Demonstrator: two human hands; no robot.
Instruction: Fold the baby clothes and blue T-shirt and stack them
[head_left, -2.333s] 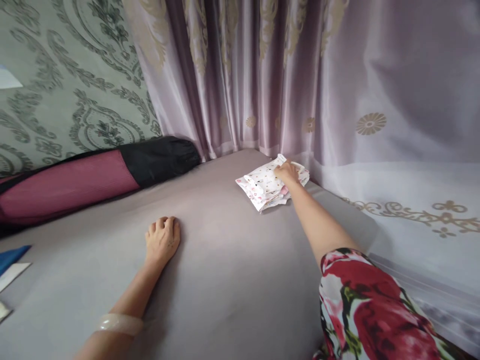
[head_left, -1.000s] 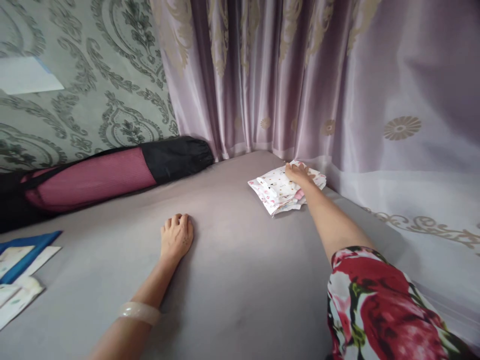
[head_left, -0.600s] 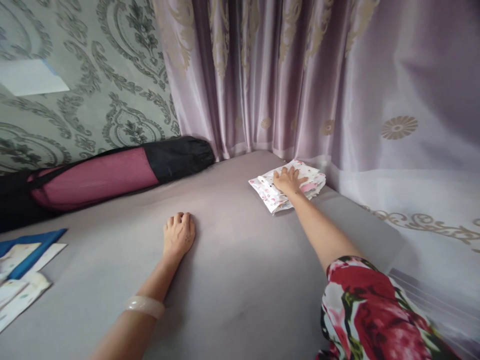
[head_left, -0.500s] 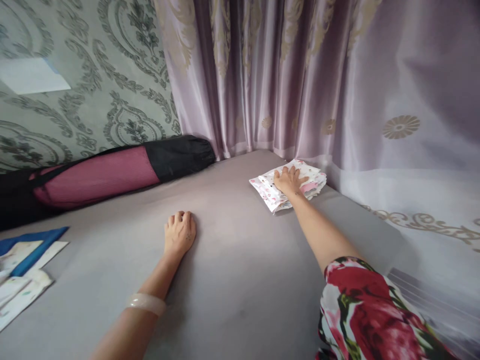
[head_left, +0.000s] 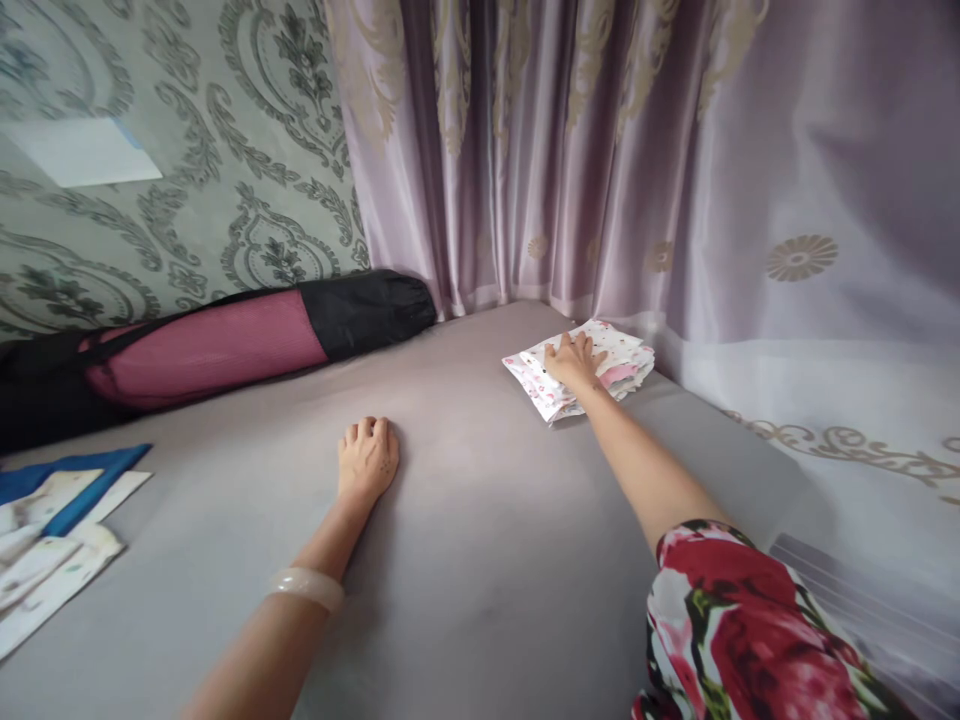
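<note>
Where right hand (head_left: 574,361) presses, folded cloth (head_left: 627,358).

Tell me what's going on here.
A person leans over a bed with a grey sheet. Their right hand lies flat, fingers spread, on a folded stack of white patterned cloth in the far corner by the curtain. Their left hand, with a pale bangle on its wrist, rests on the bare sheet with fingers curled, holding nothing. A pink and black bag lies along the wall, and some papers sit at the left edge.
</note>
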